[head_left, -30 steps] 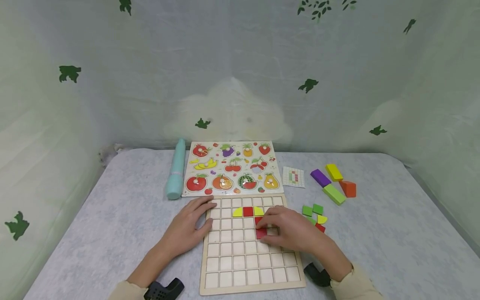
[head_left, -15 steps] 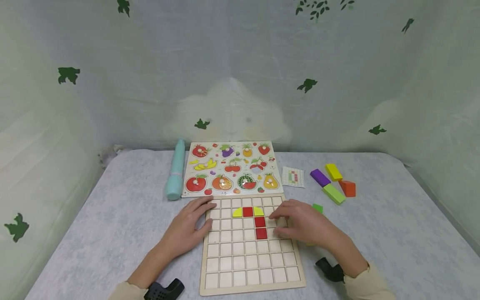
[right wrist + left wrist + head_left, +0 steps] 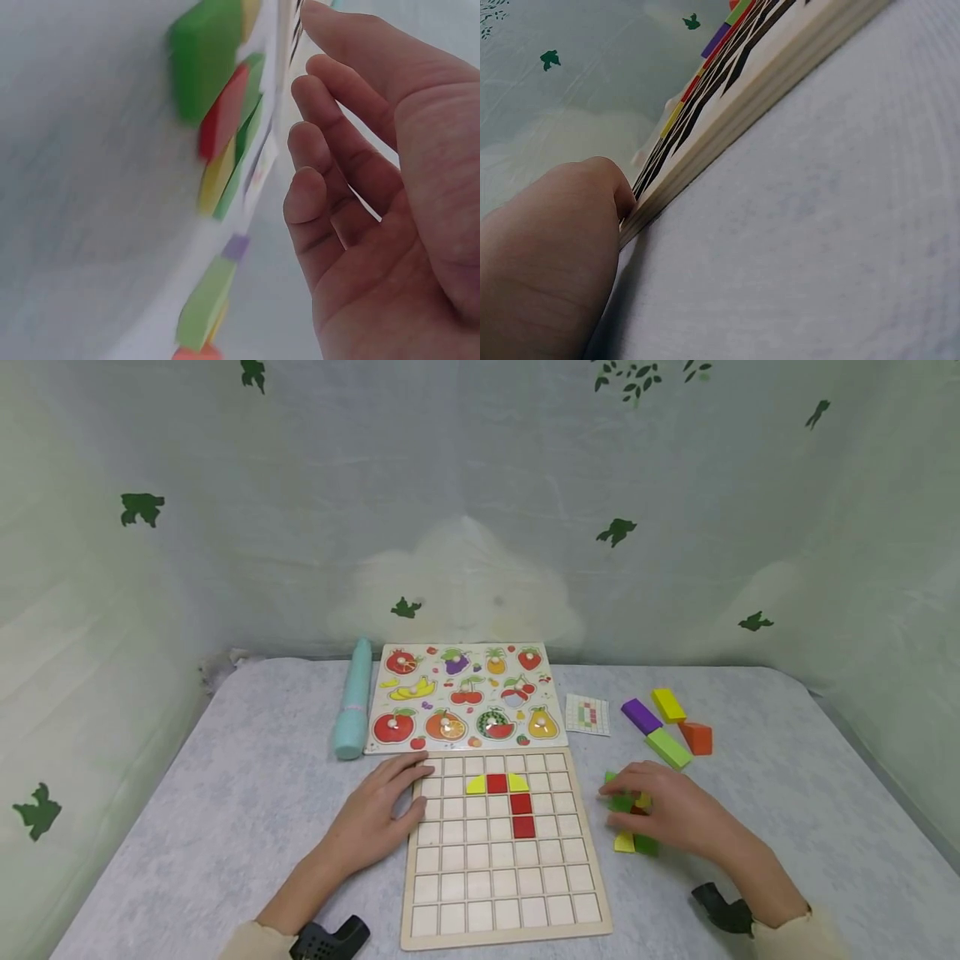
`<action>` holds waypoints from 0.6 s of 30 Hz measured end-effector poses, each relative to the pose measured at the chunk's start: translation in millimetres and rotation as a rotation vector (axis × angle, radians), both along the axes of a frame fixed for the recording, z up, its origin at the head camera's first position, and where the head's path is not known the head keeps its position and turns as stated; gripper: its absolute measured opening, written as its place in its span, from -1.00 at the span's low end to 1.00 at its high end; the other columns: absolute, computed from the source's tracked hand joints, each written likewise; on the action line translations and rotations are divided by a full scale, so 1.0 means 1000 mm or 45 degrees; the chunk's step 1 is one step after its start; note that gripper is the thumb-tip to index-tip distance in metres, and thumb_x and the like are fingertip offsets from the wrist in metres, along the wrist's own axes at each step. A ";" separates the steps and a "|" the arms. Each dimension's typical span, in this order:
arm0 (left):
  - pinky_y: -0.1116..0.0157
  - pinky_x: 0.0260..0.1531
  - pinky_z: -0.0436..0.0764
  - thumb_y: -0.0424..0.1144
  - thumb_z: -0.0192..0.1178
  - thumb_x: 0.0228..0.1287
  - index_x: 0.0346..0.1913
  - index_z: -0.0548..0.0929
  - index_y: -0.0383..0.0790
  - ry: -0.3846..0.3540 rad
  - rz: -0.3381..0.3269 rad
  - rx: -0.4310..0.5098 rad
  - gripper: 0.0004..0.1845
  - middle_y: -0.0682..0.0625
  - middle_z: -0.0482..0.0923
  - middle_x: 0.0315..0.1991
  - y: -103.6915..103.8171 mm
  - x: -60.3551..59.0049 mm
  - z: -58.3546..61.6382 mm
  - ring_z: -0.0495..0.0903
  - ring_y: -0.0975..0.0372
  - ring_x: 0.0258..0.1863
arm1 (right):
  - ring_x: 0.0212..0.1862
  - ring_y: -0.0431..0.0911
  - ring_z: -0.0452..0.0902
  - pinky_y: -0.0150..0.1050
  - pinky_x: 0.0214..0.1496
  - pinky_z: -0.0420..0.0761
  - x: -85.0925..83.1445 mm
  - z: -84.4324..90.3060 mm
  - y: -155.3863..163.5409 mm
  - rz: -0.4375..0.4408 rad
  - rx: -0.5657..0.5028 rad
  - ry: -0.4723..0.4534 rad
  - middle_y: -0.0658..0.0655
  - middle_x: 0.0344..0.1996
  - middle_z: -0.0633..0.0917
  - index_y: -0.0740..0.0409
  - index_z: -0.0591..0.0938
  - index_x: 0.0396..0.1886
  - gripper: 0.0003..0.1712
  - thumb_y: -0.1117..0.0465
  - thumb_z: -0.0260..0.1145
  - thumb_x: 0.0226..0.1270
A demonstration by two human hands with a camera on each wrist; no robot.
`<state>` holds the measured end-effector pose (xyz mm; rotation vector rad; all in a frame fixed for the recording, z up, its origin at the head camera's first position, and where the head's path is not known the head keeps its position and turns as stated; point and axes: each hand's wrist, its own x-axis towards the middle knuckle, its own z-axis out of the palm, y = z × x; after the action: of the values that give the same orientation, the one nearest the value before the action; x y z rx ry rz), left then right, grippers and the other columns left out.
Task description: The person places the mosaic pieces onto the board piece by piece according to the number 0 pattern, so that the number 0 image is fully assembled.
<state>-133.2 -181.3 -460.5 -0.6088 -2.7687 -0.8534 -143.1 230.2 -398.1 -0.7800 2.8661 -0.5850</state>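
From the head view, your left hand (image 3: 375, 822) lies flat with straight fingers on the left edge of the grid board (image 3: 501, 893), fingertips over its upper left cells. On the board, a red square flanked by two yellow quarter-rounds sits in the second row, with two more red tiles (image 3: 522, 815) stacked just below to the right; the lower rows of cells are bare wood. Your right hand (image 3: 671, 814) hovers right of the board over the loose tiles (image 3: 633, 842), green, yellow and red, fingers relaxed and spread, gripping nothing. Beyond those tiles, further from the board, lie purple, yellow, green and orange blocks (image 3: 667, 725). From the left wrist view, your thumb (image 3: 600, 184) touches the board's side edge (image 3: 735, 120), grey cloth running wide beside it. From the right wrist view, your fingers (image 3: 330, 150) are loosely bent and hold nothing, near the blurred coloured tiles (image 3: 225, 142).
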 end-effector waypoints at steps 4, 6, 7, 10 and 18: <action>-0.07 0.37 0.48 -0.23 0.32 0.34 0.28 0.64 -0.20 -0.001 -0.001 0.007 -0.54 -0.06 0.46 0.43 0.000 0.000 0.001 0.41 0.05 0.44 | -0.24 -0.28 0.49 -0.36 -0.24 0.59 0.003 -0.001 0.012 -0.036 -0.018 -0.005 -0.23 -0.23 0.68 -0.13 0.79 -0.07 -0.68 0.02 0.60 0.18; -0.07 0.37 0.48 -0.23 0.32 0.34 0.29 0.63 -0.20 -0.003 -0.001 0.007 -0.53 -0.06 0.45 0.43 0.000 0.000 0.001 0.41 0.05 0.44 | -0.24 -0.29 0.49 -0.37 -0.24 0.60 0.004 -0.001 0.017 -0.063 -0.008 -0.023 -0.25 -0.22 0.69 -0.14 0.80 -0.08 -0.69 0.01 0.60 0.17; -0.07 0.37 0.48 -0.23 0.32 0.34 0.29 0.63 -0.20 -0.004 -0.001 0.006 -0.53 -0.07 0.45 0.43 0.000 0.000 0.001 0.41 0.05 0.44 | -0.23 -0.29 0.48 -0.37 -0.23 0.60 0.004 -0.002 0.019 -0.076 0.004 -0.034 -0.25 -0.20 0.70 -0.15 0.80 -0.08 -0.69 0.00 0.60 0.17; -0.07 0.37 0.49 -0.22 0.32 0.33 0.29 0.63 -0.20 -0.010 0.003 0.002 -0.53 -0.07 0.45 0.43 0.000 0.000 0.001 0.40 0.04 0.44 | -0.23 -0.28 0.47 -0.36 -0.22 0.59 0.005 -0.003 0.023 -0.099 0.037 -0.059 -0.25 -0.20 0.71 -0.13 0.80 -0.08 -0.69 0.02 0.60 0.17; -0.07 0.37 0.48 -0.22 0.32 0.34 0.29 0.63 -0.20 -0.016 0.004 0.000 -0.53 -0.06 0.45 0.43 0.001 0.000 0.001 0.40 0.05 0.44 | -0.26 -0.28 0.44 -0.37 -0.26 0.56 0.009 -0.006 0.031 -0.118 0.058 -0.060 -0.27 -0.30 0.66 -0.13 0.80 -0.15 -0.76 0.11 0.59 0.17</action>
<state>-133.2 -180.6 -459.6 -0.6010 -2.7798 -0.8596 -133.8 261.5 -404.0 -0.6214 2.8740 -0.5386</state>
